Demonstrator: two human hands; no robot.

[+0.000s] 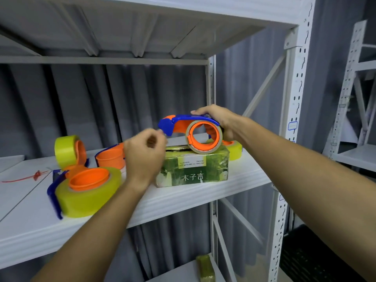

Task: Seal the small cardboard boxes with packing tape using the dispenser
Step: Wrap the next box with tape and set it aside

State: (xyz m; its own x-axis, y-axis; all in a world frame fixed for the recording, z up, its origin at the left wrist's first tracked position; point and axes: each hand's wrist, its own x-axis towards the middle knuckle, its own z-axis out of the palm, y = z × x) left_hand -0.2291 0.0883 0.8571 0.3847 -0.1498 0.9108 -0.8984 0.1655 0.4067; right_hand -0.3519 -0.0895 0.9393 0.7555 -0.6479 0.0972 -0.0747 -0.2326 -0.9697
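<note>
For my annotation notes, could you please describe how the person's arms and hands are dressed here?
Both forearms are bare, no sleeves in view. The left hand and right hand wear no gloves, and no watch, ring or bracelet shows on either wrist or hand.

A white shelf [203,198] carries a green box [193,169] under the right hand [219,121]; tape rolls [87,192] left of the left hand [144,155], and perhaps a red tie [30,177].

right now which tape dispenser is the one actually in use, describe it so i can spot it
On the white shelf, find the green printed box. The dispenser in use rests on top of it, gripped by the right hand. Unlike the yellow-green rolls lying around it, its tape is brownish and nearly used up.
</note>
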